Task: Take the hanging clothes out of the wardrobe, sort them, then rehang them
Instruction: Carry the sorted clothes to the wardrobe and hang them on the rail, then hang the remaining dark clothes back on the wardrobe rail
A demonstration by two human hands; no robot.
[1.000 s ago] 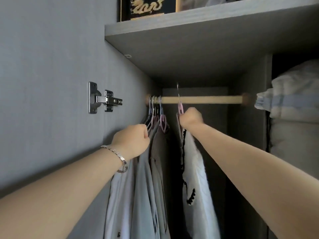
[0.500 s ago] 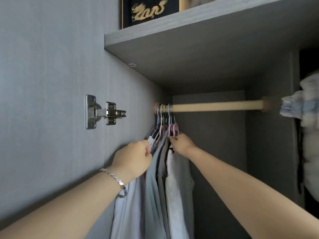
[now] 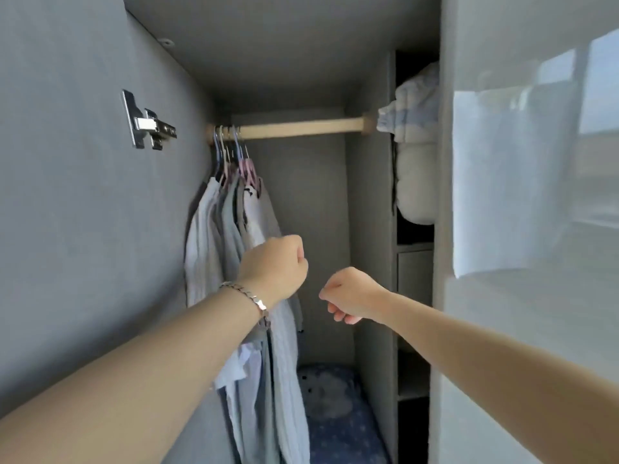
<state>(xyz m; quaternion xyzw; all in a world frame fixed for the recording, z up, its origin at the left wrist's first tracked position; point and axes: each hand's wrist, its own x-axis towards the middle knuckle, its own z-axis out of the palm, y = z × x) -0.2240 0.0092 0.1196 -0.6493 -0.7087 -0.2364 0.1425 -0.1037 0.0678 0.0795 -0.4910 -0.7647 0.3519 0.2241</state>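
Note:
Several pale shirts and tops [image 3: 214, 236] hang bunched at the left end of a wooden rail [image 3: 301, 128] inside the grey wardrobe, on pink and blue hangers [image 3: 234, 152]. My left hand [image 3: 274, 266], with a metal bracelet on its wrist, is curled into a fist in front of the hanging clothes, well below the rail, and I see nothing in it. My right hand [image 3: 351, 293] hovers to its right in the open part of the wardrobe, fingers curled, holding nothing.
A metal door hinge [image 3: 147, 123] sticks out of the left side wall. Folded white and blue bedding [image 3: 415, 169] fills the shelf compartment on the right. A blue patterned fabric [image 3: 338, 423] lies on the wardrobe floor. A glossy white door [image 3: 529, 195] stands at right.
Both hands have let go of the hangers and dropped back from the rail. The white top my right hand held now hangs with the others at the left end.

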